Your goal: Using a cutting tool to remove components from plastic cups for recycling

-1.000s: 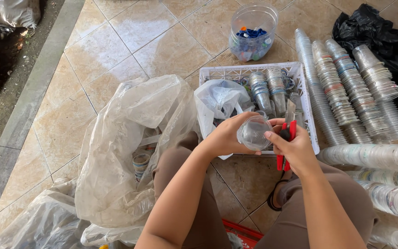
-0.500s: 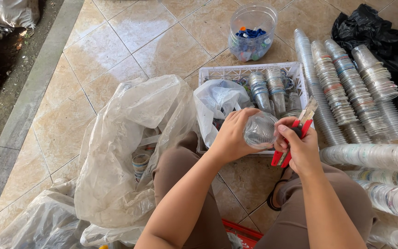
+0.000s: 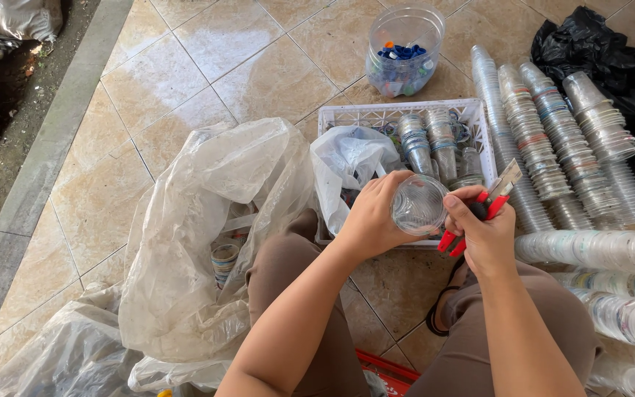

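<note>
My left hand [image 3: 370,217] grips a clear plastic cup [image 3: 418,204] on its side, its mouth turned toward me. My right hand [image 3: 483,232] holds a red utility knife [image 3: 483,208], blade angled up to the right, with the thumb resting against the cup's rim. Both hands hover over the near edge of a white plastic crate [image 3: 391,114] that holds stacked cups and a white bag.
A big clear plastic bag [image 3: 207,220] with cups inside lies at my left knee. Long stacks of clear cups [image 3: 545,147] lie to the right. A clear jar of blue caps [image 3: 404,50] stands beyond the crate. Black bags [image 3: 619,51] sit far right.
The cup has turned in my left hand so its mouth faces me. My right hand with the knife has drawn closer, its thumb now on the rim.
</note>
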